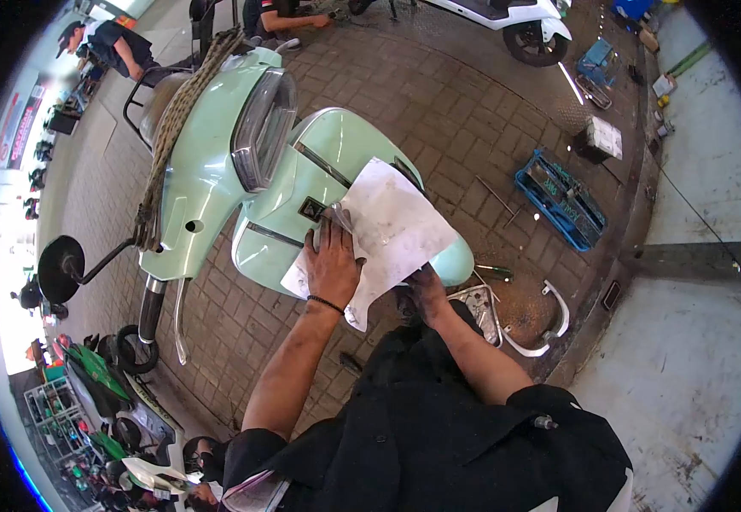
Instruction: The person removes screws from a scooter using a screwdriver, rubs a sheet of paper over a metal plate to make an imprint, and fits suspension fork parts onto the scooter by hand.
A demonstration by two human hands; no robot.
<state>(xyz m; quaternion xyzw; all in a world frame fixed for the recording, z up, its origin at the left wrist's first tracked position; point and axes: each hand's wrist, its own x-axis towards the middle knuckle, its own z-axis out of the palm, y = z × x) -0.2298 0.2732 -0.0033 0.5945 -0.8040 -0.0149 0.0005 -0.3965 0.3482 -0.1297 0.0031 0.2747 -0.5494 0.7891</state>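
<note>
A smudged white sheet of paper [400,224] lies over the front of a mint-green scooter [204,162], beside its dark square badge [311,208]. My left hand [333,266] rests on the paper's left part with fingers stretched out, near a small, clear, crumpled-looking piece [339,218] at the fingertips. At the paper's lower right edge is my right hand [426,290]; its fingers are partly hidden under the sheet and in shadow, so their grip cannot be made out.
A blue toolbox [560,200] and a white-topped box [599,141] stand on the brick floor at right. A metal tray [477,311] and a curved white bar [558,320] lie near my right arm. Two people [114,47] [278,21] are at the top left.
</note>
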